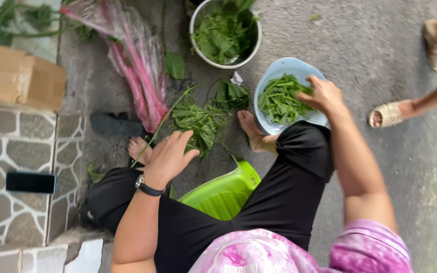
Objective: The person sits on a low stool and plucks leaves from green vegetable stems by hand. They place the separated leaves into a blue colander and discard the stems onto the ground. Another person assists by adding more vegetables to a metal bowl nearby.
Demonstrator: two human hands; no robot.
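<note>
My left hand (169, 155) reaches down with spread fingers to a heap of leafy green stalks (202, 121) lying on the concrete ground; a long thin stalk (160, 126) runs under its fingers, and I cannot tell if it grips it. My right hand (322, 94) rests over the rim of a light blue bowl (289, 65) that holds picked green leaves (280, 101), its fingers curled among them. I sit on a green plastic stool (226, 192), my bare feet either side of the heap.
A white bowl of greens (225, 33) stands farther out. A pink plastic bag (135, 55) lies at left beside a cardboard box (18, 76). A dark phone (30, 182) rests on the stone ledge. Another person's sandalled feet (388, 114) stand at right.
</note>
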